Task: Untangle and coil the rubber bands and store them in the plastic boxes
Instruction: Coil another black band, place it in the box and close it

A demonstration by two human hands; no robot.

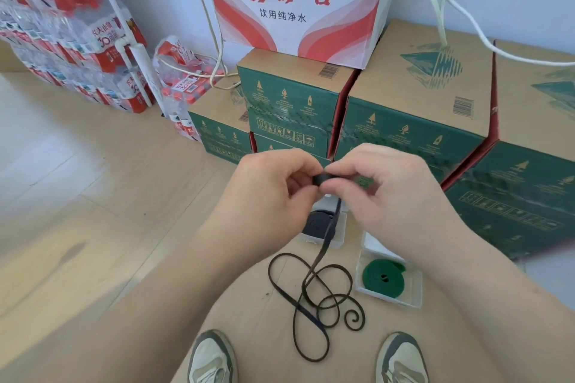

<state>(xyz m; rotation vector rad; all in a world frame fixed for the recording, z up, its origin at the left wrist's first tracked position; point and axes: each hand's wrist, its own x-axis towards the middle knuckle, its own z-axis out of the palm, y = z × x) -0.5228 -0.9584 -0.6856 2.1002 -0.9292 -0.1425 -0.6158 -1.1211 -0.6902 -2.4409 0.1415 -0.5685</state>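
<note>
My left hand (273, 186) and my right hand (382, 183) meet in mid-air, both pinching a small black coil (323, 179) of a long black band. The rest of the black band (314, 298) hangs down and lies in tangled loops on the floor between my shoes. Below my hands a clear plastic box (337, 238) holds a coiled black band (317, 222). To its right, an open clear box (413, 289) holds a green coiled band (383, 277).
Green and brown cartons (413, 121) are stacked ahead and to the right, with a white and red carton (295, 0) on top. Packs of bottled water (71, 28) stand at the left. White cables (466, 31) hang at the back. My two shoes (211, 357) are at the bottom.
</note>
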